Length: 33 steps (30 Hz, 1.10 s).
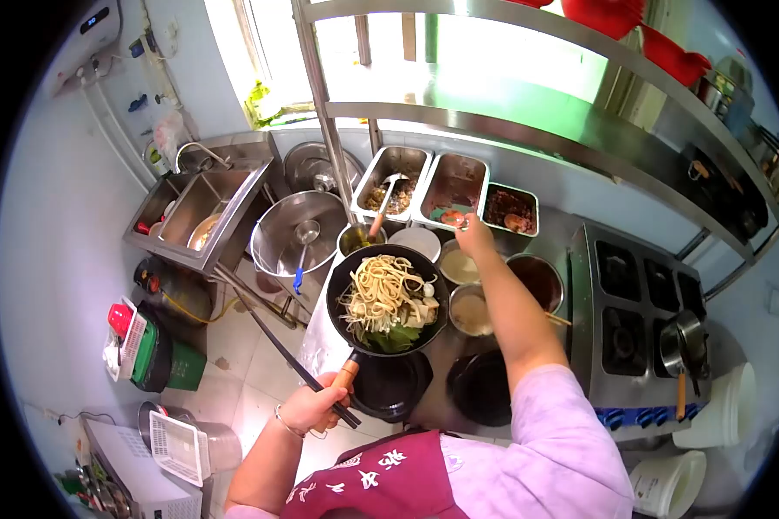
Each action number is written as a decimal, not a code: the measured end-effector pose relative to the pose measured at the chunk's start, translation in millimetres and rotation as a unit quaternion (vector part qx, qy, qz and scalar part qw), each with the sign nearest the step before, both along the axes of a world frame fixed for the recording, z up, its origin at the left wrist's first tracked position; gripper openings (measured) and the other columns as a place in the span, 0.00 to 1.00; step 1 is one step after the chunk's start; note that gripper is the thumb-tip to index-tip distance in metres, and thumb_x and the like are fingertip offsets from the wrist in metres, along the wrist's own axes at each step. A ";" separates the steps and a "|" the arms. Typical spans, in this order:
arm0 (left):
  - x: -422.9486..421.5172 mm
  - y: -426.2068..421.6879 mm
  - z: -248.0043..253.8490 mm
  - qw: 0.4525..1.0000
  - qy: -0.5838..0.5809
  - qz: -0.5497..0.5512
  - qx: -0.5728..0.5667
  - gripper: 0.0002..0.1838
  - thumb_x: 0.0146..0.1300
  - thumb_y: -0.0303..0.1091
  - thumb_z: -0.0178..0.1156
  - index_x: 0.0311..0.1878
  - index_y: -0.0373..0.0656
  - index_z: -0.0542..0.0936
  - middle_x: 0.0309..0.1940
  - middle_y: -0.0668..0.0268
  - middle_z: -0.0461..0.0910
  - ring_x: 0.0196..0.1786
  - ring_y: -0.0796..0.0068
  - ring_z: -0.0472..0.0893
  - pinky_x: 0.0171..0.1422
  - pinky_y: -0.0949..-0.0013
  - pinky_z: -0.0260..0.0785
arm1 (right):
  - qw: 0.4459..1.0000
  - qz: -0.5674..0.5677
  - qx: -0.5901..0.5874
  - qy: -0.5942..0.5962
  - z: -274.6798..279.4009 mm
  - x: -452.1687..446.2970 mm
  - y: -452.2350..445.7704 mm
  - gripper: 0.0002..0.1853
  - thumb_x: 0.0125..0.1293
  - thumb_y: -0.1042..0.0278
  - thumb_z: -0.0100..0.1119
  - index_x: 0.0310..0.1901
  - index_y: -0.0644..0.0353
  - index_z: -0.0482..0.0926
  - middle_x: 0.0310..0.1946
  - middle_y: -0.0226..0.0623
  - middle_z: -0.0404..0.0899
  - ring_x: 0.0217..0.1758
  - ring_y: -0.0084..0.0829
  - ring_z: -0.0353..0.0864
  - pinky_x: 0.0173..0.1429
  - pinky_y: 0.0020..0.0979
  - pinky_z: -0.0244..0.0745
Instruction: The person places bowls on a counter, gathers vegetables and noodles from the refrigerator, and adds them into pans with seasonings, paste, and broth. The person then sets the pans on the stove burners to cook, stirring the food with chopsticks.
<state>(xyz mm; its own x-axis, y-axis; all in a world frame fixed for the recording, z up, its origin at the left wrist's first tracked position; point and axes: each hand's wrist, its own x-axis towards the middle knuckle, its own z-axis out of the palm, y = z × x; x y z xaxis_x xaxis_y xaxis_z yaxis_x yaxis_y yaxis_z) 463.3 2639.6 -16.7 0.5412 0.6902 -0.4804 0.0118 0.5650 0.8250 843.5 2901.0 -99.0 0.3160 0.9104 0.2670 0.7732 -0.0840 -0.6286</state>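
Observation:
My left hand is closed around the wooden handle of a black pan and also holds long dark chopsticks. Noodles, green leaves and pale pieces fill the pan. My right hand reaches forward, its fingers closed on the end of a reddish-orange utensil that rests in the middle metal tray. Beside that tray stand a left tray with a ladle and chopped food, and a smaller right tray with dark red food.
Two black bowls sit at the counter's front edge. Small bowls and a large pot surround the pan. A stove stands right, a sink left, and a metal shelf overhangs the back.

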 end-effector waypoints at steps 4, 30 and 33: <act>7.1 42.7 -1.3 0.998 0.042 0.029 -0.023 0.13 0.60 0.38 0.52 0.43 0.39 0.70 0.22 0.68 0.69 0.15 0.80 0.67 0.17 0.77 0.61 | 0.997 -0.046 -0.059 -0.006 -19.0 -2.3 40.6 0.12 0.56 0.61 0.57 0.39 0.56 0.74 0.36 0.46 0.80 0.43 0.46 0.79 0.46 0.42 0.73; 30.6 107.7 -12.9 0.996 0.028 0.048 -0.074 0.13 0.59 0.38 0.52 0.43 0.40 0.70 0.23 0.67 0.69 0.14 0.80 0.66 0.16 0.77 0.60 | 0.975 0.195 0.074 -0.075 -30.0 44.3 125.0 0.11 0.65 0.63 0.49 0.39 0.61 0.76 0.38 0.48 0.78 0.44 0.47 0.76 0.50 0.41 0.70; 35.3 108.1 -10.1 0.996 0.028 0.037 -0.080 0.13 0.59 0.38 0.52 0.43 0.40 0.70 0.23 0.67 0.69 0.14 0.80 0.65 0.16 0.77 0.59 | 0.975 0.208 0.066 -0.053 -16.3 40.5 111.2 0.11 0.65 0.63 0.48 0.38 0.62 0.76 0.36 0.48 0.78 0.43 0.47 0.76 0.48 0.41 0.71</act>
<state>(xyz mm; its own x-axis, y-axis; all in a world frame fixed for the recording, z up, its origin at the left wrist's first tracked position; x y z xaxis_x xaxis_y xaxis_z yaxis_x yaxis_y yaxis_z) 498.6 2747.7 -26.8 0.4605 0.6393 -0.6158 0.0089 0.6904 0.7234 884.0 3012.2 -115.2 -0.1081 0.9093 0.4018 0.7841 0.3265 -0.5278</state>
